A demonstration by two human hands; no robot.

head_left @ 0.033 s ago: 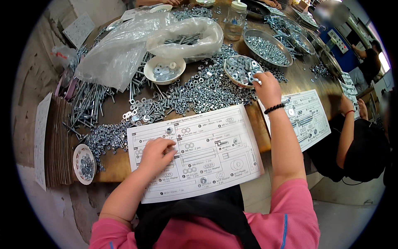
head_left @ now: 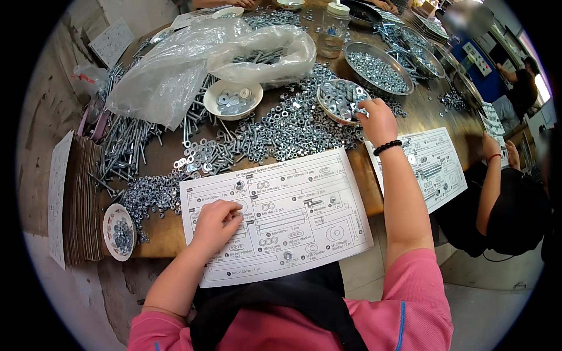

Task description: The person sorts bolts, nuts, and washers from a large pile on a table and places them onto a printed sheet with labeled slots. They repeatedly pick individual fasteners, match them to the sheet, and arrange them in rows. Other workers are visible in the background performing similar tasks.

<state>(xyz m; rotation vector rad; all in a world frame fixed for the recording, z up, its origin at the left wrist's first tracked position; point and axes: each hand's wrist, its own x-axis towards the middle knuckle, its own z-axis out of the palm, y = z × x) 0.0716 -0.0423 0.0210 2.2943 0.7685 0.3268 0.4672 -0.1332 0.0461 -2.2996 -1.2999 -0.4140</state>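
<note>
A printed sheet with hardware outlines lies in front of me at the table edge. On its left half rests my left hand, fingers curled toward the thumb; whatever they may hold is hidden. A nut sits near the sheet's top left, another nut near its lower edge, and a small bolt right of its middle. My right hand reaches to the right-hand bowl of washers, its fingertips closed on a washer at the rim.
Loose nuts and long bolts heap across the table. Around them are a white washer bowl, clear plastic bag, metal nut tray, jar and stacked sheets. A co-worker sits at right beside another sheet.
My left hand has shifted slightly left, its fingers drawn closer to the thumb. My right hand has stayed at the washer bowl with only a slight finger movement.
</note>
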